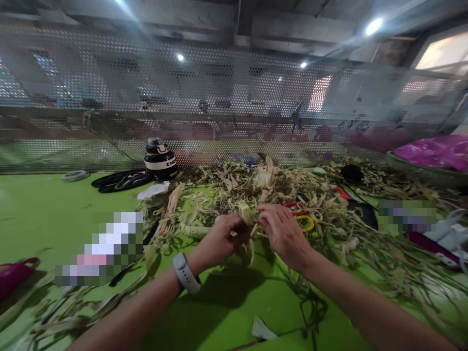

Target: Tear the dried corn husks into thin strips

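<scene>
My left hand (pixel 228 236), with a pale watch band on its wrist, has its fingers curled closed round a pale yellow-green piece of dried husk (pixel 245 213). One end of the husk sticks up above the fingers, and thin strips hang below. From the other side, my right hand (pixel 285 236) pinches at the same piece, thumb and fingertips drawn together; the exact contact is partly hidden. Just beyond the right hand lie scissors with red handles (pixel 298 208) and a yellow handle loop (pixel 306 224). A heap of dried husks and leaves (pixel 226 180) spreads behind both hands.
A black-and-white jug (pixel 160 163) stands at the back left beside a coiled black cable (pixel 120 180) and a tape roll (pixel 75 176). Purple plastic (pixel 435 151) covers a basin at right. Perforated metal sheeting (pixel 219 107) closes off the green table's (pixel 241 302) far edge.
</scene>
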Demonstrator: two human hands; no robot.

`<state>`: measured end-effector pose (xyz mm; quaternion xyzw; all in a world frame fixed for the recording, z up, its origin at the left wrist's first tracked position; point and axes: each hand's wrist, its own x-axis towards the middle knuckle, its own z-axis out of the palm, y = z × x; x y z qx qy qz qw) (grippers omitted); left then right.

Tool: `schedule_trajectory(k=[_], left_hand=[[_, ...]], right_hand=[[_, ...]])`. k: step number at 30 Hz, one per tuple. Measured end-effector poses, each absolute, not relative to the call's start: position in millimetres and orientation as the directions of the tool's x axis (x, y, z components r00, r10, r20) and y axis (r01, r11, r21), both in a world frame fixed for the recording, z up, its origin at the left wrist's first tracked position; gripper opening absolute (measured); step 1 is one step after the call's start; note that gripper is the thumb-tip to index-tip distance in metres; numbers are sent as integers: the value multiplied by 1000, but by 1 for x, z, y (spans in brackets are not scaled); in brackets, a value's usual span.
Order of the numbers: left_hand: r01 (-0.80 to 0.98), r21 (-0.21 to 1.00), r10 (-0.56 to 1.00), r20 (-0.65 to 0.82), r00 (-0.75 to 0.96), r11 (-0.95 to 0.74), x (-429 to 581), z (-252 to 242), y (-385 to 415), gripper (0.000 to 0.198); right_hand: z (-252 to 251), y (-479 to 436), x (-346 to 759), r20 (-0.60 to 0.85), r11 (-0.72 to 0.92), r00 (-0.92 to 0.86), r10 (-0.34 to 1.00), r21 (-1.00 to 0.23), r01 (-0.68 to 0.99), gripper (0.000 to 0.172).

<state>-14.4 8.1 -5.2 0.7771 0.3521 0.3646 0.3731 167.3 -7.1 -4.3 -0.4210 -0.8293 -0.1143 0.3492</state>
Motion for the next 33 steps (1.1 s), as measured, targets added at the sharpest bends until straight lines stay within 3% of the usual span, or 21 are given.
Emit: schedule_trajectory(k=[2, 4, 7, 9, 13, 21, 25, 28, 33], left_hand=[[270, 804, 781, 337, 526, -529, -13, -3, 7, 9], [221, 847, 789, 312, 530, -484, -12, -3, 6, 7], [36, 974, 846, 174, 504, -222, -10, -3, 4, 12], [-113, 994, 872, 66, 484, -13, -7, -4, 2, 19], [-323, 932, 919, -24, 393, 163, -1, -8, -3, 23], [-384, 921, 982, 13, 188, 61, 13, -13, -11, 30], [-379, 925, 997, 1, 82, 30, 9, -12, -5, 30], [-349, 937, 999, 10, 48, 7, 5, -12, 0, 27], [-191, 979, 993, 93, 76, -77, 2, -15, 4, 22]], right_hand=[[-7, -7, 167, 616, 549, -310, 724, -241, 801, 19], [-8, -7, 166, 530, 456, -200, 824, -412, 789, 20], [-11, -8, 163, 455, 386, -79, 887, -636, 668, 20], [-12, -7, 160, 431, 376, -39, 901, -734, 565, 21], [-18, -5, 157, 375, 332, 14, 927, -838, 432, 20], [-26, -6, 152, 259, 257, -26, 966, -936, 240, 22], [-23, -10, 150, 416, 410, -56, 908, -851, 329, 34], [-21, -13, 151, 598, 584, -176, 782, -603, 543, 21], [-18, -13, 155, 633, 648, -409, 657, -198, 735, 19]])
